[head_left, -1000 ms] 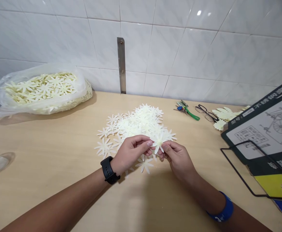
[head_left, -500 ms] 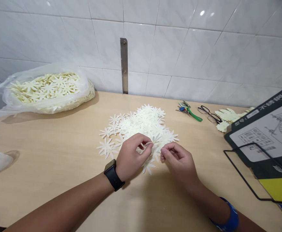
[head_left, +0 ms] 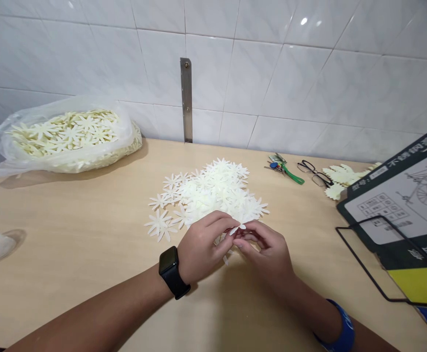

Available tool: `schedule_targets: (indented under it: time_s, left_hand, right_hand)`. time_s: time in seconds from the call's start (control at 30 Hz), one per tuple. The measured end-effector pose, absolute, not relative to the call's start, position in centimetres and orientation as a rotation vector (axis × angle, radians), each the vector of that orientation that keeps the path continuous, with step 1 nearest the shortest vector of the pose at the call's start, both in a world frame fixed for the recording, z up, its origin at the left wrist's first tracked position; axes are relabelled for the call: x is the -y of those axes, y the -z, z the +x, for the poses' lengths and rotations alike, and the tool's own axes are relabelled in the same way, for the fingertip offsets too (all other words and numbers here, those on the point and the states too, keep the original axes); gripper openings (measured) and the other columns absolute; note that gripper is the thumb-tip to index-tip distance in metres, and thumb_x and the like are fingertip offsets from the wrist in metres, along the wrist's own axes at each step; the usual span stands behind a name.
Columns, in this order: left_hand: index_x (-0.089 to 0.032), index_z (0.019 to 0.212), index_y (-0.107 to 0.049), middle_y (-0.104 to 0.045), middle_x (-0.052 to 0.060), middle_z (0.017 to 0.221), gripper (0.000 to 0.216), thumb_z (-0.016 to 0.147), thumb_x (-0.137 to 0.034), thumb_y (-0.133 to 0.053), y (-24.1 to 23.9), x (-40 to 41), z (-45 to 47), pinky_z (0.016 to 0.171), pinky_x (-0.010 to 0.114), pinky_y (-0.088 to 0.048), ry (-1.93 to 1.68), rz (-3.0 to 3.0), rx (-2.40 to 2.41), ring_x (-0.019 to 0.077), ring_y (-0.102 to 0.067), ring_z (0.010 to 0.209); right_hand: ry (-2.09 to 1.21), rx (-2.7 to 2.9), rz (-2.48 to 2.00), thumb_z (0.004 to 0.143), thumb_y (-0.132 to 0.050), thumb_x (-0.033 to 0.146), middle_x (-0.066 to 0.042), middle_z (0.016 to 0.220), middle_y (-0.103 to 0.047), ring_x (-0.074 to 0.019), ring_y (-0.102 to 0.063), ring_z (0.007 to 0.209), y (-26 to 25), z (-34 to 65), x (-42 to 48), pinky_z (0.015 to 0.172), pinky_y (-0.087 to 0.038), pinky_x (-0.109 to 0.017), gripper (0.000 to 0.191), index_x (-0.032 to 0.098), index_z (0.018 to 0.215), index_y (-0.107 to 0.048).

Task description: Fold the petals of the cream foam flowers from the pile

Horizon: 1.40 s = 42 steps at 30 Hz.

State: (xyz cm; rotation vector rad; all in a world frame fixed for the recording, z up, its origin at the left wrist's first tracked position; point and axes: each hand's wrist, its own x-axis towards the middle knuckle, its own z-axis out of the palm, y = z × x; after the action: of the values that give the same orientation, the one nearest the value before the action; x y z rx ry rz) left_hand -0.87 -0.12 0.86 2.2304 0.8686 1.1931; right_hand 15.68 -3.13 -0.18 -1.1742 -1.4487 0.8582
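Just below and right of the frame's centre, one pale flower cut-out (head_left: 238, 228) shows tilted, much of its outline hidden, so its long axis is unclear. Your left hand (head_left: 206, 245) seems to pinch it between thumb and fingers; your right hand (head_left: 267, 247) curls close beside it, though whether it grips too, you cannot tell. From your left palm the piece lies up and right; from your right, up and left. Just beyond is the loose pile (head_left: 217, 186). At upper left, your open plastic bag (head_left: 127, 129) is heaped with similar flowers (head_left: 69, 133).
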Motion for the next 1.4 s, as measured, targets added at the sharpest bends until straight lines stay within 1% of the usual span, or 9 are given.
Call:
schedule_targets:
  time_s: [0.33, 0.5, 0.63, 0.87, 1.0, 1.13, 1.27, 1.4]
  left_hand:
    - [-0.015, 0.107, -0.063, -0.066, 0.008, 0.100, 0.023, 0.088, -0.009, -0.052, -1.0, 0.3, -0.8, 0.081, 0.025, -0.055, -1.217, 2.398, -0.820, 0.0150, -0.064, 0.090]
    - [-0.016, 0.108, -0.063, -0.067, 0.009, 0.100, 0.024, 0.087, -0.010, -0.051, -1.0, 0.4, -0.7, 0.079, 0.026, -0.055, -1.217, 2.397, -0.840, 0.0158, -0.065, 0.089]
    - [-0.016, 0.108, -0.063, -0.066, 0.009, 0.101, 0.027, 0.085, -0.007, -0.051, -0.6, 0.4, -0.6, 0.081, 0.027, -0.055, -1.226, 2.379, -0.854, 0.0161, -0.064, 0.091]
    - [-0.015, 0.109, -0.062, -0.065, 0.008, 0.102, 0.026, 0.087, -0.008, -0.052, -0.4, 0.2, -0.7, 0.081, 0.025, -0.053, -1.223, 2.394, -0.860, 0.0148, -0.064, 0.091]
    - [-0.012, 0.113, -0.060, -0.065, 0.011, 0.104, 0.027, 0.088, -0.009, -0.050, -0.3, 0.2, -0.6, 0.086, 0.028, -0.053, -1.210, 2.528, -0.864, 0.0175, -0.062, 0.095]
    - [-0.010, 0.118, -0.057, -0.064, 0.013, 0.108, 0.031, 0.089, -0.011, -0.047, -0.4, 0.2, -0.4, 0.088, 0.032, -0.053, -1.140, 2.640, -0.868, 0.0199, -0.060, 0.099]
    - [-0.009, 0.121, -0.055, -0.063, 0.014, 0.111, 0.034, 0.089, -0.009, -0.045, -0.4, 0.1, -0.3, 0.087, 0.034, -0.053, -1.068, 2.672, -0.890, 0.0217, -0.060, 0.100]
    - [-0.007, 0.123, -0.055, -0.064, 0.014, 0.111, 0.035, 0.090, -0.011, -0.044, -0.2, 0.1, -0.3, 0.087, 0.036, -0.053, -1.036, 2.653, -0.896, 0.0230, -0.060, 0.100]
  right_hand:
    - [-0.895, 1.431, -1.182, 0.076, -0.071, 0.027, -0.002, 0.073, -0.065, -0.0184, -0.064, 0.068, 0.0, 15.6, 3.2, 0.066, -0.055, -0.029, 0.011, 0.020, 0.078, -0.064]
    - [-0.887, 1.421, -1.212, 0.074, -0.070, 0.024, -0.002, 0.072, -0.065, -0.0189, -0.064, 0.069, -0.2, 15.3, 3.2, 0.068, -0.055, -0.029, 0.009, 0.021, 0.076, -0.062]
    - [-0.870, 1.419, -1.231, 0.075, -0.066, 0.021, -0.001, 0.069, -0.063, -0.0174, -0.063, 0.066, -0.4, 15.2, 3.2, 0.066, -0.055, -0.028, 0.006, 0.021, 0.074, -0.060]
    - [-0.886, 1.396, -1.241, 0.077, -0.065, 0.022, -0.002, 0.072, -0.063, -0.0171, -0.063, 0.068, -0.1, 15.2, 3.1, 0.066, -0.055, -0.026, 0.004, 0.020, 0.076, -0.061]
    - [-0.946, 1.334, -1.274, 0.077, -0.066, 0.025, -0.003, 0.074, -0.066, -0.0183, -0.065, 0.070, -0.1, 15.2, 3.0, 0.069, -0.055, -0.028, 0.006, 0.019, 0.076, -0.064]
    - [-1.048, 1.223, -1.287, 0.077, -0.067, 0.027, -0.003, 0.072, -0.069, -0.0192, -0.066, 0.071, -0.1, 15.3, 2.6, 0.066, -0.055, -0.027, 0.009, 0.018, 0.074, -0.067]
    - [-1.108, 1.194, -1.266, 0.078, -0.067, 0.027, -0.002, 0.070, -0.069, -0.0178, -0.065, 0.071, 0.1, 15.5, 2.3, 0.067, -0.053, -0.026, 0.010, 0.017, 0.075, -0.069]
    - [-1.128, 1.211, -1.259, 0.080, -0.065, 0.028, -0.002, 0.067, -0.066, -0.0159, -0.062, 0.068, 0.3, 15.6, 2.3, 0.065, -0.051, -0.025, 0.016, 0.016, 0.070, -0.067]
